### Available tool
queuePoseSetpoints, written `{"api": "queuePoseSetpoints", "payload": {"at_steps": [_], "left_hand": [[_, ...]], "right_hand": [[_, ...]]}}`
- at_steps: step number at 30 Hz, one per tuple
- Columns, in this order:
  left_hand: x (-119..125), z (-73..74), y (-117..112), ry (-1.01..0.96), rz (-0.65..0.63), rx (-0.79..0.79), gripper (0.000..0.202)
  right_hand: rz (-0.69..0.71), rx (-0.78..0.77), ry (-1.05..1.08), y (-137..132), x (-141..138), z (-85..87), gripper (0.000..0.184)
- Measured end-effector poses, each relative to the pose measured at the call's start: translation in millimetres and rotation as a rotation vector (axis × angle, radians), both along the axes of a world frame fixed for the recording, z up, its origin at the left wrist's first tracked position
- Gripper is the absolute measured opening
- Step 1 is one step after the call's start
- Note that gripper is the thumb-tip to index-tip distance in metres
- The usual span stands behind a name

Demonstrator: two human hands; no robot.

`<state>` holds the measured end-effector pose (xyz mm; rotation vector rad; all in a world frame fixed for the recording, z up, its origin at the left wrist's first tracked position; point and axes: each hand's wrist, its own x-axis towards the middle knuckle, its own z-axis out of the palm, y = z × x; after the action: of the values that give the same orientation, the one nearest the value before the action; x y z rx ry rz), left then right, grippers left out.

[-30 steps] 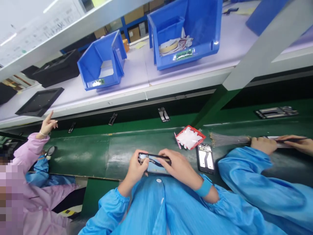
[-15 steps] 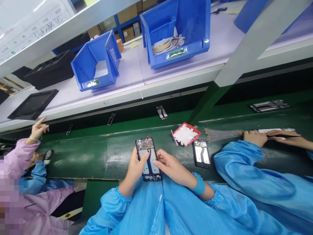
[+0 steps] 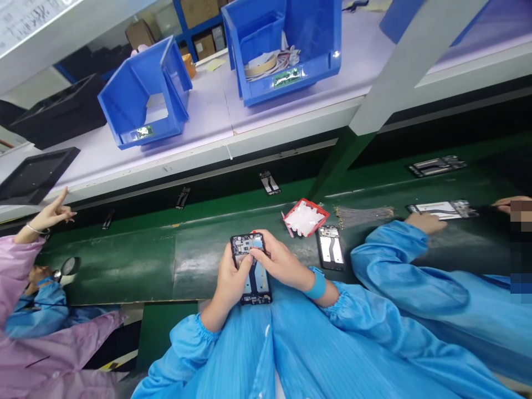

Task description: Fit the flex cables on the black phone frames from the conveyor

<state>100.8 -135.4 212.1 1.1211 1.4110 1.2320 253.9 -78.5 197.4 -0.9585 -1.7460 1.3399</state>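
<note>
An opened phone (image 3: 261,282) with its circuit board and inner parts showing is held upright in front of my blue smock. My left hand (image 3: 230,277) grips its left edge, the thumb lying over the inside. On the other side my right hand (image 3: 282,263) holds the upper right edge, with fingers behind it and the thumb pressed near the board's lower edge. Both thumbs nearly meet there and hide part of the inside. Right of my hands, another opened phone (image 3: 331,249) lies on the green bench beside a red tray (image 3: 325,217) of white pieces.
A bundle of thin wires (image 3: 363,216) lies right of the tray. More opened phones, such as one phone (image 3: 270,183), rest on the green strip behind. Blue bins (image 3: 291,88) stand on the shelf above. A co-worker's blue sleeve (image 3: 390,249) is close on the right; a pink sleeve (image 3: 20,260) is at left.
My right hand has moved up along the phone, its thumb now at the board. The view has shifted slightly. The right co-worker's hands have moved apart, uncovering the phone there.
</note>
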Motion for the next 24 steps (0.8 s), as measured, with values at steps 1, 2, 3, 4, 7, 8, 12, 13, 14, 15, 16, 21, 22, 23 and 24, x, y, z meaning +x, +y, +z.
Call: {"api": "queuePoseSetpoints", "payload": {"at_steps": [1,2,3,4,7,8,12,13,14,15,16,21,22,23,24], "left_hand": [[0,-0.8,-1,-0.013,0.008,-0.001,0.040],[0,-1.9,-1,-0.030,0.013,-0.006,0.040],[0,-3.2,-2,-0.051,0.018,-0.015,0.041],[0,-4.3,-2,-0.072,0.022,-0.026,0.042],[0,-5.6,-2,-0.117,0.036,-0.048,0.044],[1,-5.3,-1,-0.118,0.041,-0.048,0.043],[3,-1.6,-1,-0.047,0.078,-0.030,0.038],[3,-0.4,-1,-0.022,0.086,-0.024,0.037],[3,0.7,-1,-0.001,0.092,-0.017,0.036],[3,1.7,-1,0.015,0.095,-0.012,0.035],[4,2.6,-1,0.023,0.097,-0.008,0.033],[6,-1.6,-1,0.028,0.114,0.005,0.029],[6,-4.9,-1,0.027,0.121,0.001,0.030],[6,-8.8,-1,0.016,0.127,-0.014,0.031],[6,-13.1,0,-0.005,0.135,-0.037,0.033]], "right_hand": [[0.028,-0.001,0.008,0,2,-1.9,0.033],[0.061,-0.006,0.037,0,3,-3.8,0.036],[0.096,-0.023,0.085,0,5,-5.3,0.039],[0.129,-0.052,0.144,0,6,-6.2,0.042],[0.181,-0.168,0.310,-3,5,-5.3,0.052],[0.180,-0.195,0.344,-5,4,-4.3,0.053],[0.150,-0.242,0.400,-9,0,-1.7,0.052],[0.147,-0.251,0.413,-9,-1,-2.0,0.050],[0.147,-0.261,0.430,-10,-2,-2.5,0.048],[0.146,-0.271,0.449,-10,-3,-3.0,0.045],[0.138,-0.276,0.465,-11,-4,-3.6,0.042],[0.052,-0.243,0.425,-14,-8,-8.0,0.025],[0.036,-0.232,0.409,-14,-9,-10.0,0.023],[0.026,-0.228,0.402,-13,-10,-12.5,0.022],[0.027,-0.232,0.397,-12,-11,-15.5,0.023]]}}
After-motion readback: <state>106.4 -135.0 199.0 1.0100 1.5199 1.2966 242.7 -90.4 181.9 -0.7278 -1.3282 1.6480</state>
